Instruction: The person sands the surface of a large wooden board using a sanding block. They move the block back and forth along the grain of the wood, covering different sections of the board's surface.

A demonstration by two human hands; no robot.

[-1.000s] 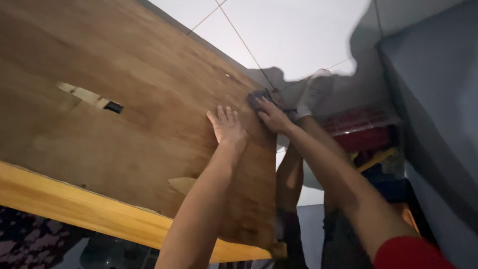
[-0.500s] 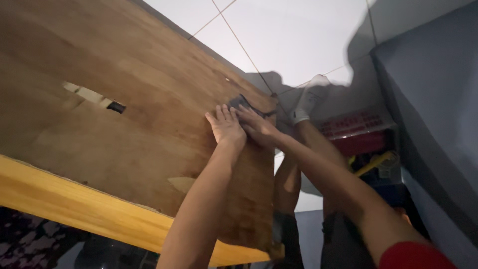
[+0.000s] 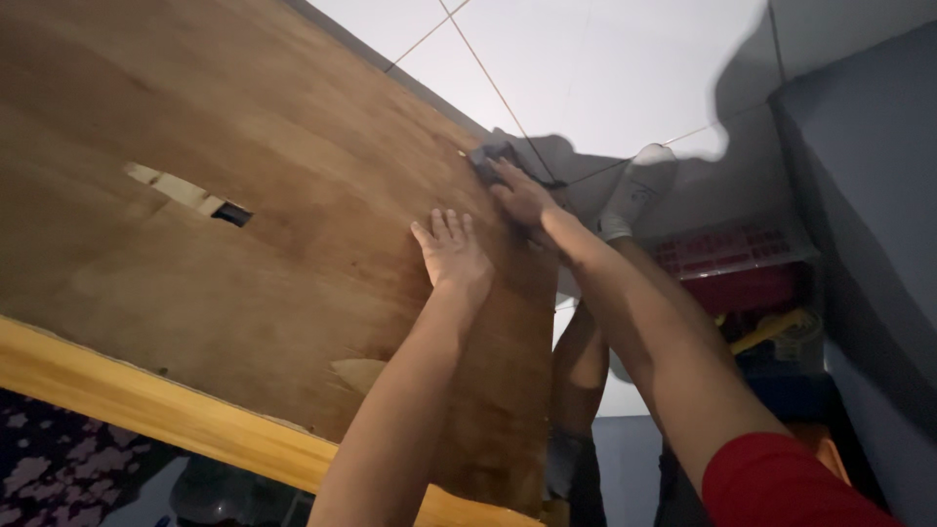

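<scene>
A large brown plywood panel (image 3: 244,195) with a yellow wooden edge (image 3: 146,410) leans across the left of the view. It has a small broken hole (image 3: 190,195) and a chipped patch lower down. My left hand (image 3: 451,256) lies flat on the panel with its fingers spread. My right hand (image 3: 517,190) presses a small dark grey pad (image 3: 488,156) against the panel near its far corner. My red sleeve (image 3: 781,483) shows at the bottom right.
A white tiled floor (image 3: 605,68) lies beyond the panel. My legs and a white-socked foot (image 3: 634,195) stretch out past it. A red crate (image 3: 742,263), a yellow item and a grey wall (image 3: 869,195) stand on the right. Patterned dark fabric (image 3: 49,459) lies under the panel.
My right hand slid the grey pad from beside my left hand up toward the panel's far corner. My left hand stayed flat in place.
</scene>
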